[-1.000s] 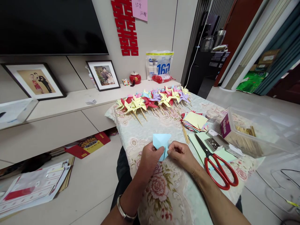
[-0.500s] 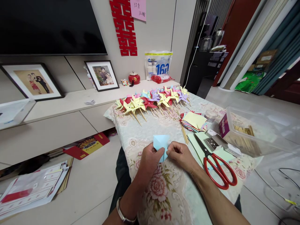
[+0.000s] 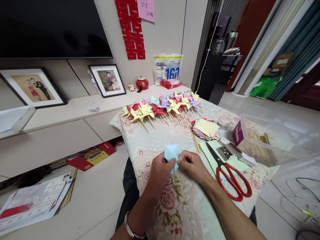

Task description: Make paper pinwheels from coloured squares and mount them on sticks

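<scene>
A light blue paper square (image 3: 171, 152) with creases and slit corners is held up above the tablecloth between both hands. My left hand (image 3: 162, 166) grips it from the left, thumb pressed on its front. With thumb and forefinger, my right hand (image 3: 188, 163) pinches the paper's right edge. To the right lie red-handled scissors (image 3: 231, 176) across pale green paper sheets (image 3: 210, 153). A small box of metal pins (image 3: 226, 152) sits beside the blades. Farther back is a stack of coloured paper squares (image 3: 206, 128), with a few wooden sticks (image 3: 196, 142) next to it.
Finished paper pinwheels (image 3: 160, 108) on sticks lie in a row along the table's far edge. A clear plastic tub (image 3: 267, 143) of wooden sticks stands at the right. A small round container (image 3: 224, 122) sits behind the stack. Beyond is a low cabinet (image 3: 82, 105) with framed photos.
The paper has turned slightly and its right part is drawn in more between the fingers. Both hands stay nearly in place; the view has shifted a little.
</scene>
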Motion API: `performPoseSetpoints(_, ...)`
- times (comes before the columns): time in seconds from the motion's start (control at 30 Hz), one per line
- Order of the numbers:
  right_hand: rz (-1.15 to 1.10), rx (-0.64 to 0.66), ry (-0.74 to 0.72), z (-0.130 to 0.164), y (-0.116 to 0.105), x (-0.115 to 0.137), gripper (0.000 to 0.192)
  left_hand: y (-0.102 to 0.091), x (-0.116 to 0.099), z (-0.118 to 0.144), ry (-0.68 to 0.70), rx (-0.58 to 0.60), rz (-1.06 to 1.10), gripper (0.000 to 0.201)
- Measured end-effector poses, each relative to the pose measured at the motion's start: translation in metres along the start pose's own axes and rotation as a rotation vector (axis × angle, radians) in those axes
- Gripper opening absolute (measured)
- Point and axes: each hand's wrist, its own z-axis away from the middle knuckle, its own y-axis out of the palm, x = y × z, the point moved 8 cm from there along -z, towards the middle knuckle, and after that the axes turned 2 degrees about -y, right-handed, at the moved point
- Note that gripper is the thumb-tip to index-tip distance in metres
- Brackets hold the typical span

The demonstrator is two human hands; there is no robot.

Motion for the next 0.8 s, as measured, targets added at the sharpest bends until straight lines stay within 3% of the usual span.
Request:
performPoseSetpoints(0.4,-0.035,0.002,0.004,0.000,0.000,-0.002,0.018,-0.002,0.015,-0.006,0.079,-0.078,-0.122,0.015)
performPoseSetpoints(0.6,-0.075,0.018,0.007,0.000,-0.001,0.001,0.023,-0.004,0.007,-0.003,0.049,-0.079,-0.095,0.013)
performPoseSetpoints(0.7,-0.162,-0.134,-0.042,0.001,-0.019,0.004,0.022,-0.005,0.005,-0.003,-0.045,0.004,-0.071,0.016)
performPoseSetpoints(0.8,-0.277,-0.333,-0.124,0.003,-0.041,0.005,0.026,-0.004,0.006,-0.005,-0.132,0.175,-0.048,0.016)
